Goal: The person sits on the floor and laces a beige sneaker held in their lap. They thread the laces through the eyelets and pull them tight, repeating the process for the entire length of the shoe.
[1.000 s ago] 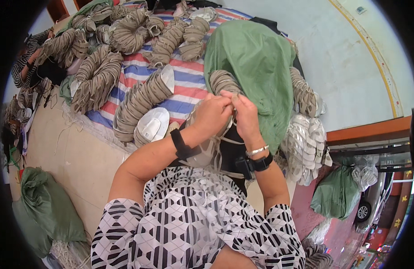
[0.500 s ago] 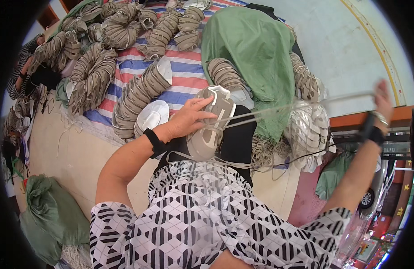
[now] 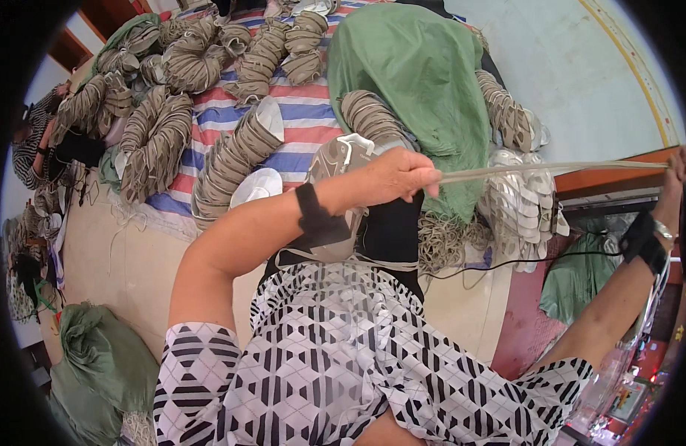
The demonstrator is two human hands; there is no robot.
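Note:
My left hand (image 3: 399, 178) grips a pale shoe upper (image 3: 341, 165) and pinches a flat grey lace (image 3: 551, 169) where it leaves the upper. The lace runs taut to the right. My right hand (image 3: 677, 169) is stretched far out at the right edge, closed on the other end of the lace. Both wrists wear black bands. The shoe upper is held over my lap, above a black cloth (image 3: 391, 234), and my left forearm hides part of it.
Rows of stacked grey shoe uppers (image 3: 231, 160) lie on a striped sheet (image 3: 298, 111). A green sack (image 3: 421, 78) covers a heap behind. White uppers (image 3: 517, 204) and loose laces (image 3: 443, 241) lie to the right. Another person (image 3: 34, 145) sits far left. Green bags (image 3: 105, 364) lie lower left.
One second ago both hands were together at the shoe upper. My right hand has since swung far right, drawing the lace out taut; my left hand stayed on the upper.

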